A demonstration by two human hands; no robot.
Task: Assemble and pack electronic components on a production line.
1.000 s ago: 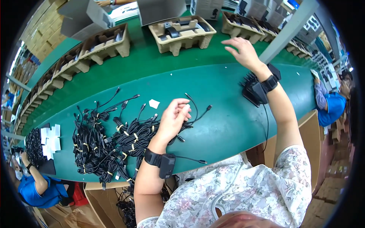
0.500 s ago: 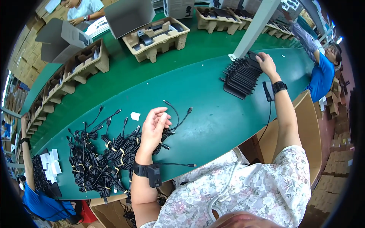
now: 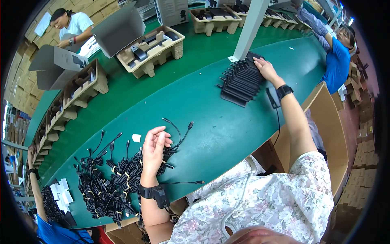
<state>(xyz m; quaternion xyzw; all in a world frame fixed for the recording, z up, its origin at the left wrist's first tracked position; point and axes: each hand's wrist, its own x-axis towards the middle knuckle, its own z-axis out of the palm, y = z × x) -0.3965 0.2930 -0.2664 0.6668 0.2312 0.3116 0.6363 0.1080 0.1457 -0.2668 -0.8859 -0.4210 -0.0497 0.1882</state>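
My left hand hovers at the right side of a heap of black cables tied with pale bands. Its fingers are loosely curled and apart, and nothing shows between them. Farther right, my right hand is at the far end of an overlapping row of flat black plates. The fingers bend over the end black plate; my thumb is mostly hidden. Loose cable ends with plugs stick out beyond my left hand.
A grey post rises beside the plates. Beyond the green table, moulded trays with black parts line a green belt. A cardboard box stands at my right. Co-workers in blue and white are nearby.
The whole view has shifted, with the table and plates now farther left in the picture. My hands keep nearly the same places by the cables and the plates.
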